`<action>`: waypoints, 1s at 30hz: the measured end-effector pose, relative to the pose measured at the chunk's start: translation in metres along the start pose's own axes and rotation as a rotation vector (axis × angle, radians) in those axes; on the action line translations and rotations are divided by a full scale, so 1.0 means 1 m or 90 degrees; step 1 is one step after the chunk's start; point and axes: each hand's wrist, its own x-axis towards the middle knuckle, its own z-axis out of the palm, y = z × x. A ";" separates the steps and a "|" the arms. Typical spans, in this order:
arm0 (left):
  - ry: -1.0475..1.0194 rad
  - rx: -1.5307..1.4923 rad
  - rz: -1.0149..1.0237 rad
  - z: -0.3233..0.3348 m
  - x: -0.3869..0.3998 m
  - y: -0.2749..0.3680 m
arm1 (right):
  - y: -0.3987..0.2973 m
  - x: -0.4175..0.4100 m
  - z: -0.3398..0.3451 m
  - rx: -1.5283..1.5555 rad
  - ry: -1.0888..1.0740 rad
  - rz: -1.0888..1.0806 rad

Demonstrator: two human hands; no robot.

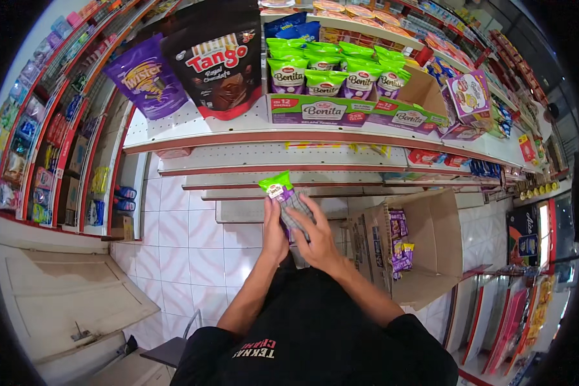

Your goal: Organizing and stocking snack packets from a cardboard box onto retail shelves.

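A green and purple Bonita sachet (pixel 276 187) is held upright in front of me, above the floor and below the top shelf. My left hand (pixel 274 239) grips it along its left side, the thumb near the printed front. With spread fingers, my right hand (pixel 318 236) presses a grey checked cloth (pixel 299 212) against the sachet's front and right side. The cloth hides most of the pack's lower part. Beyond my hands, upright sachets of the same kind (pixel 324 83) fill a Bonita display carton (pixel 313 110) on the shelf.
A second Bonita carton (pixel 410 117) adjoins the first on the white perforated shelf (pixel 212 132). To their left stand a black Tango pouch (pixel 222 72) and a purple Twister pouch (pixel 149 79). An open cardboard box (pixel 427 251) with purple packets (pixel 399 258) is at my right.
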 end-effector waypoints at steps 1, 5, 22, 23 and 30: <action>0.048 0.003 0.020 0.012 -0.002 0.012 | -0.004 -0.005 0.001 -0.009 -0.013 0.004; 0.046 -0.001 0.057 -0.010 0.007 0.009 | -0.004 -0.015 0.001 -0.025 -0.045 -0.009; 0.107 -0.005 0.120 -0.009 0.024 0.001 | 0.023 -0.004 0.014 0.078 0.001 0.161; 0.115 0.066 0.129 -0.009 0.024 -0.005 | 0.026 -0.006 0.013 0.063 0.002 0.149; 0.049 0.459 0.156 -0.008 0.021 -0.024 | 0.029 -0.004 -0.007 -0.001 0.072 0.177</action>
